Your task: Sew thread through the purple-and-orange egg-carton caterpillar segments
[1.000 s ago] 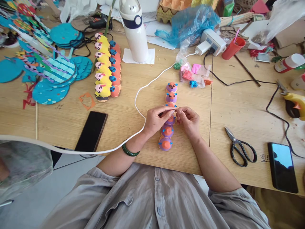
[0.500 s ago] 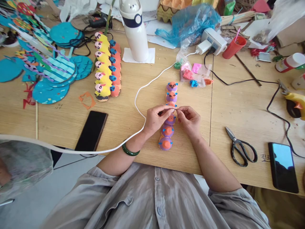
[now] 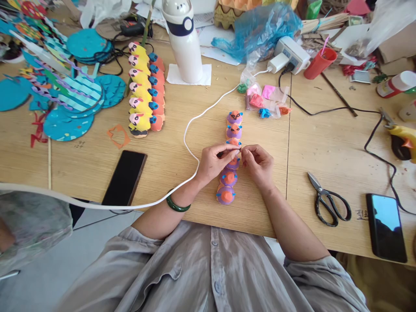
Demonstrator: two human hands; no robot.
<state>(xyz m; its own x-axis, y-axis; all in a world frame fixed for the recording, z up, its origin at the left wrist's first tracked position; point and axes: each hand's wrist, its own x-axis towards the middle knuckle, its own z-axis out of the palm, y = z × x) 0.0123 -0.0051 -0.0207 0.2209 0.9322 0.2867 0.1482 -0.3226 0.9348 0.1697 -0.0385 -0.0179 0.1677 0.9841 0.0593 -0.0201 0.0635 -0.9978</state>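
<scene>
A row of purple-and-orange clay animal heads (image 3: 226,196) with small blue ears lies upright down the table in front of me. The two farthest heads carry dark face marks; the nearest ones show plain orange snouts. My left hand (image 3: 212,164) reaches over the middle of the row, thumb and forefinger pinched. Close by its fingertips, my right hand (image 3: 261,165) is also closed in a pinch, just right of the row. Whatever sits between the fingertips is too small to make out. Both hands partly cover the middle heads.
A white cable (image 3: 186,134) loops left of my hands. Scissors (image 3: 321,195) and a phone (image 3: 386,227) lie right, another phone (image 3: 125,177) left. Behind are clay packets (image 3: 260,99), a white bottle (image 3: 185,47), a red cup (image 3: 320,63) and yellow figures (image 3: 139,86).
The fingertips have shifted slightly; the thin dark bit that showed between them earlier is now barely visible. The row of heads stays in place.
</scene>
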